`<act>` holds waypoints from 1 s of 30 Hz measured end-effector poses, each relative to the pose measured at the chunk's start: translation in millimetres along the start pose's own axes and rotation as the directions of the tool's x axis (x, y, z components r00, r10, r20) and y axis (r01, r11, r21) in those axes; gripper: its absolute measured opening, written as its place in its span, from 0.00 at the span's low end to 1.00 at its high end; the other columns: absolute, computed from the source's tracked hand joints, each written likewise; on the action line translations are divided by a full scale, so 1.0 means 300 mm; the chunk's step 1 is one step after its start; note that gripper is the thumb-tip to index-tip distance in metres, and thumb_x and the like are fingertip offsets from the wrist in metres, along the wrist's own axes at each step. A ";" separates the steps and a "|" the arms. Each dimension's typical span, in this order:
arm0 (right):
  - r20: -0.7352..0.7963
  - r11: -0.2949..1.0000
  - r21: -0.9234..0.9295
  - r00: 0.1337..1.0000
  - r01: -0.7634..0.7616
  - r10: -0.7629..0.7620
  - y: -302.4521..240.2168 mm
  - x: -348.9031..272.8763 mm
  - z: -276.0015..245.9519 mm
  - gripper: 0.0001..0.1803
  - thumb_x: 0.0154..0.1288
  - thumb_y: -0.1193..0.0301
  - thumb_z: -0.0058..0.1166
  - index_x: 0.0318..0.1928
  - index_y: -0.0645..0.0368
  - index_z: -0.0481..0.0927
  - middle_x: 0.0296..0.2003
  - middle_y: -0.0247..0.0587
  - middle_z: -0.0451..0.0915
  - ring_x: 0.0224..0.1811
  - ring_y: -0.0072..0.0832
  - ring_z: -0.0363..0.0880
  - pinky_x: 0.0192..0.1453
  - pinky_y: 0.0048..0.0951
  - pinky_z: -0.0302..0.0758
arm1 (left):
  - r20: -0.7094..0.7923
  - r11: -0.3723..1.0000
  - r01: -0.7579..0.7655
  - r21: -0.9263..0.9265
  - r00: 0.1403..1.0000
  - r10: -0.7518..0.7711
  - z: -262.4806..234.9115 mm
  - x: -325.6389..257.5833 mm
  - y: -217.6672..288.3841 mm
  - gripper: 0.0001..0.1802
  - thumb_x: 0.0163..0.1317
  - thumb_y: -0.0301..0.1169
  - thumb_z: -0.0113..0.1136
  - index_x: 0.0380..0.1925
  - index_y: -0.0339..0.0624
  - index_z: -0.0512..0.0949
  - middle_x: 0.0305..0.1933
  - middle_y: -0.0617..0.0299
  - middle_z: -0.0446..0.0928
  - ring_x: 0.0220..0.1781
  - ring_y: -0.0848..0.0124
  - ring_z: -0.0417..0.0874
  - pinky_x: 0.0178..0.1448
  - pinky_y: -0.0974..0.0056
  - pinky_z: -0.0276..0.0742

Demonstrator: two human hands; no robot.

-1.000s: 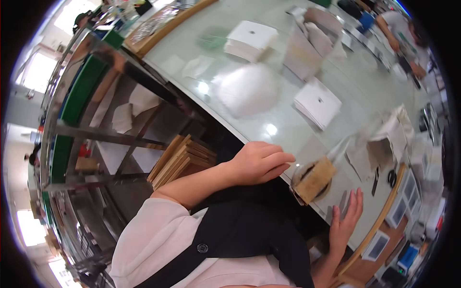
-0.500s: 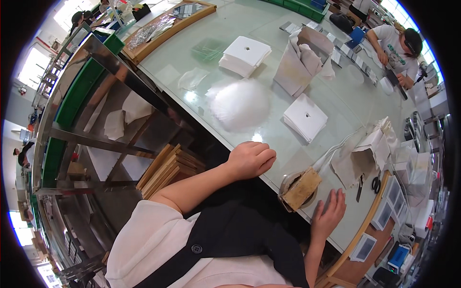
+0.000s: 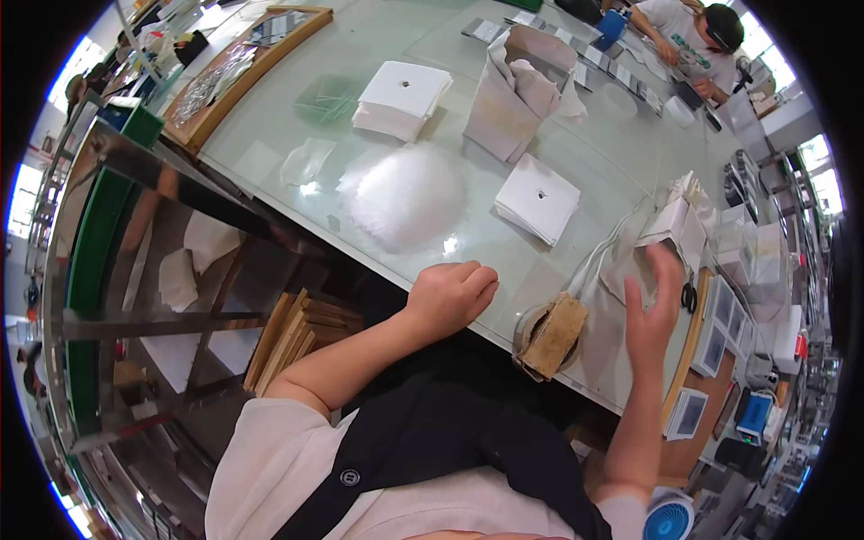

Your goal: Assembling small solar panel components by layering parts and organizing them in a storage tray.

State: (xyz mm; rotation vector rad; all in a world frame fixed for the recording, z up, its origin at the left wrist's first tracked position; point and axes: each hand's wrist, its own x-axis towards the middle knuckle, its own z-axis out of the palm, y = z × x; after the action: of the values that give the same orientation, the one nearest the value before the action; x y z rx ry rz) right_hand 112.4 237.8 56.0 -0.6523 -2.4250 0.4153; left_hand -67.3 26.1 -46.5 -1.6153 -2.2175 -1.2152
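Note:
My left hand rests at the near table edge, its fingers curled into a loose fist with nothing showing in them. My right hand is raised over the right side of the table, thumb and fingers apart, holding nothing that I can see. It is nearest to a creased beige cloth-like wrap and black-handled scissors. Between my hands, a worn brown block sits on a round metal-rimmed piece at the edge. Ahead lie a fanned heap of thin translucent sheets and a stack of white square sheets.
Another white stack and an open crumpled paper bag stand farther back. White cables run beside the block. A metal rack stands left, a wood-edged board with framed panels right. A co-worker sits across the table.
My right hand has lifted from the table edge and moved forward and right, toward the beige wrap. My left hand stays in a fist at the edge. The whole view has shifted slightly.

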 end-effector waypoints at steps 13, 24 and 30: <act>0.316 0.899 -0.305 0.924 0.314 -0.215 0.458 1.093 0.594 0.34 0.59 0.69 0.57 0.66 0.59 0.64 0.63 0.50 0.68 0.68 0.45 0.62 0.72 0.40 0.56 | -0.083 0.999 -0.032 0.012 0.996 0.033 0.006 -0.019 -0.019 0.06 0.53 0.29 0.64 0.26 0.48 0.75 0.20 0.65 0.68 0.18 0.66 0.74 0.21 0.62 0.70; 0.443 0.983 0.004 0.881 0.185 -0.168 0.470 1.145 0.614 0.31 0.63 0.65 0.52 0.65 0.62 0.66 0.63 0.56 0.69 0.67 0.50 0.64 0.72 0.40 0.58 | -0.147 0.998 -0.052 0.032 0.988 0.056 0.008 -0.010 -0.023 0.10 0.47 0.26 0.64 0.20 0.48 0.70 0.17 0.67 0.63 0.15 0.72 0.70 0.19 0.66 0.68; 0.465 0.960 -0.052 0.857 0.276 -0.221 0.423 0.943 0.538 0.36 0.62 0.58 0.54 0.65 0.67 0.64 0.65 0.61 0.64 0.71 0.52 0.57 0.74 0.41 0.54 | -0.121 0.996 -0.031 0.089 0.992 0.042 0.002 -0.010 -0.021 0.08 0.48 0.26 0.64 0.22 0.48 0.72 0.18 0.67 0.63 0.16 0.71 0.72 0.20 0.66 0.68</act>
State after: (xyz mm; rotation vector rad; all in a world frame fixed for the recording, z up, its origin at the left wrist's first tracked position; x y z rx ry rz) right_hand -141.3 472.8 5.7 -0.2958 -2.9557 0.3475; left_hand -71.2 23.8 -51.8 -1.4995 -2.1258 -1.1582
